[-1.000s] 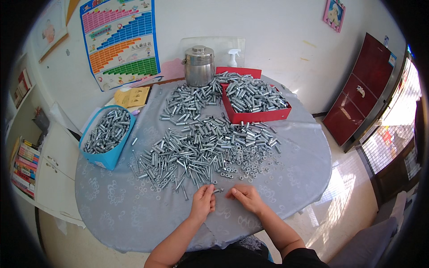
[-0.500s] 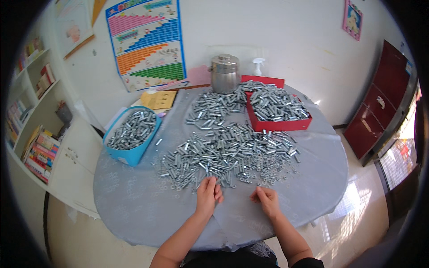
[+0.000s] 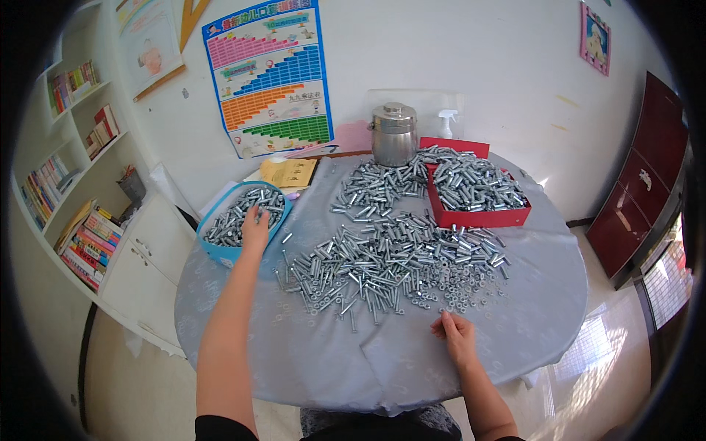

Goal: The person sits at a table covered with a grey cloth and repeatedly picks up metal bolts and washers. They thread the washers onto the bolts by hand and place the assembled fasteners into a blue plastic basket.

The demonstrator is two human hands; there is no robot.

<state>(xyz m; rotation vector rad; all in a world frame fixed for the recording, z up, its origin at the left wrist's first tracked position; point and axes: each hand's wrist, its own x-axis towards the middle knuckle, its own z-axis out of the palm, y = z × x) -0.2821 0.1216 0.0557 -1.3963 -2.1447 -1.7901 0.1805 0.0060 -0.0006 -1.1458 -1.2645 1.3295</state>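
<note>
My left hand [image 3: 254,229] reaches over the blue plastic basket [image 3: 220,252], its fingertips apart just above the metal pieces inside. The basket is heaped with short silvery metal sleeves and bolts [image 3: 228,220]. My right hand [image 3: 456,335] rests at the near edge of the table pile, fingers curled and thumb pressed in; whatever it may hold is hidden. Just beyond it lie loose nuts and washers [image 3: 460,290]. Long thin bolts [image 3: 368,283] and metal sleeves [image 3: 397,239] spread across the middle of the table.
A red box [image 3: 482,218] full of metal sleeves stands at the far right. Behind the pile are a steel pot [image 3: 394,136] and a white spray bottle [image 3: 446,123]. A yellow booklet [image 3: 290,173] lies beyond the basket. The grey cloth [image 3: 309,367] covers the round table.
My left hand has gone from the near edge of the pile up and left to the blue basket, its fingers now apart. My right hand stays near the nuts, still curled. The view has shifted.
</note>
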